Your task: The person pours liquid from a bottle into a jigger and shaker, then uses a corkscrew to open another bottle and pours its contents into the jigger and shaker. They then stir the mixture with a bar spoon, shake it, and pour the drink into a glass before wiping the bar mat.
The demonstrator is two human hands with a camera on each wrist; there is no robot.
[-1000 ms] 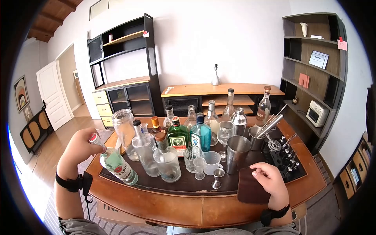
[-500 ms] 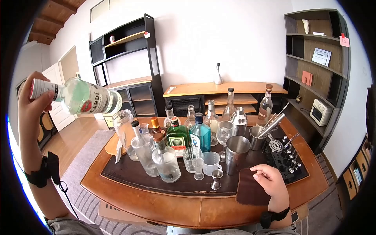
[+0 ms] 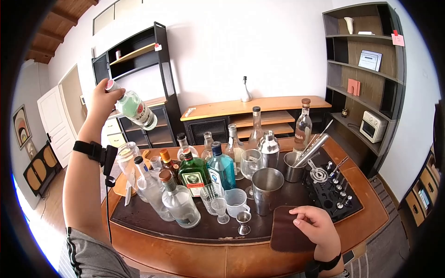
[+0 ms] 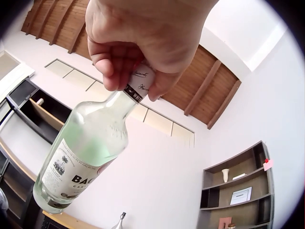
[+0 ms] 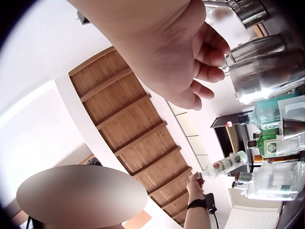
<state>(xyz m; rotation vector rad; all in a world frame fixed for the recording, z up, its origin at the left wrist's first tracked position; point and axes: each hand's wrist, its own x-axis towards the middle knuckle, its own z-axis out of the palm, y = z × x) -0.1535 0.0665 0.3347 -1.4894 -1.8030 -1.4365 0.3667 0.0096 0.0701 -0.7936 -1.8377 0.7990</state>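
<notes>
Gripping a pale green bottle [image 3: 135,110] by its top, the left hand [image 3: 107,96] has its fingers and thumb curled round the neck. The bottle is up in the air, well above the table [image 3: 181,245], and it leans, with its cap up and its bottom down to the right. It has a white label with a red round mark. The right hand [image 3: 317,228] holds nothing, and its fingers are loose and a bit bent. It is over the brown mat [image 3: 287,234] at the front of the table; I cannot tell if it touches it.

Near the mat is a big metal cup [image 3: 267,192]. Just left of that are a little metal cup [image 3: 243,222], a clear cup with a handle [image 3: 236,201] and a tiny glass with a foot [image 3: 220,211]. Behind them stand a green bottle [image 3: 193,173] and a blue bottle [image 3: 221,171], side by side. More to the left is a clear bottle with a brown top [image 3: 181,204]. On the right side, a black rack [image 3: 324,197] has shiny metal tools on it.
</notes>
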